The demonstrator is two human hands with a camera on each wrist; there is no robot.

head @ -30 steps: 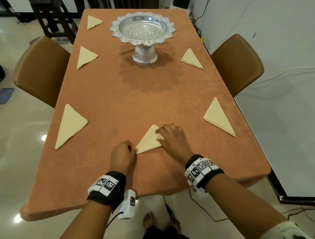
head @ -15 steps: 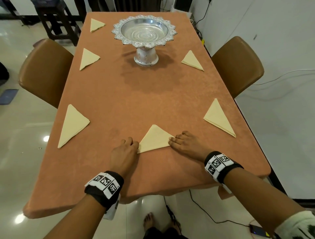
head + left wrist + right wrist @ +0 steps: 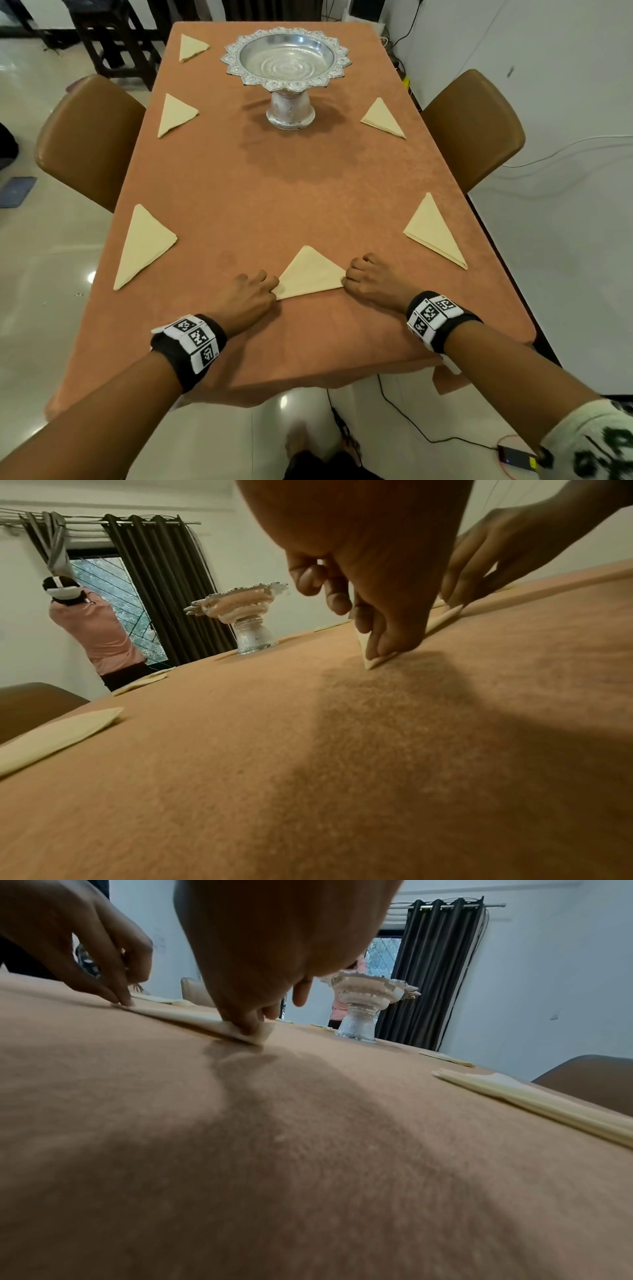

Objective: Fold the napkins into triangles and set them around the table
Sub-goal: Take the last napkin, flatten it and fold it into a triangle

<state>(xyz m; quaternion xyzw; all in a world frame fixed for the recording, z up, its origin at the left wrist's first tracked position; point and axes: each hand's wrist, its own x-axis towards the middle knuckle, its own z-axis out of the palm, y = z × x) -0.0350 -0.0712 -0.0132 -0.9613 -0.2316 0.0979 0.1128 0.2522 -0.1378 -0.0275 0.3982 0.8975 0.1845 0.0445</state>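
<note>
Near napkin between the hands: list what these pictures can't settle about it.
- Left corner of the napkin: head view, covered by the left hand; in the left wrist view the fingers cover most of it.
- Right corner: head view, under the right hand.
- Number of folded layers: right wrist view, edge blurred.
- Whether the hands pinch or only press: unclear.

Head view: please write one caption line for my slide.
Both hands, left hand and right hand, pinch the corners of a cream triangular folded napkin on the orange-clothed table.
</note>
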